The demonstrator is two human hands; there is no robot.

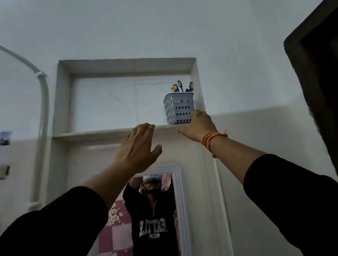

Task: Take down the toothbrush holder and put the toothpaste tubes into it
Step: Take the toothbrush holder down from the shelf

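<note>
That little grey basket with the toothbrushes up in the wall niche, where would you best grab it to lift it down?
Grip the toothbrush holder around its lower walls, coming from the front and below. It stands upright at the shelf's right end, near the niche side, so only the front is free. The right hand is already at its base; the toothbrushes stick out on top, so avoid the rim.

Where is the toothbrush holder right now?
The toothbrush holder stands up high at the right end of the wall shelf, above the mirror. The right hand is at its bottom corner.
</note>
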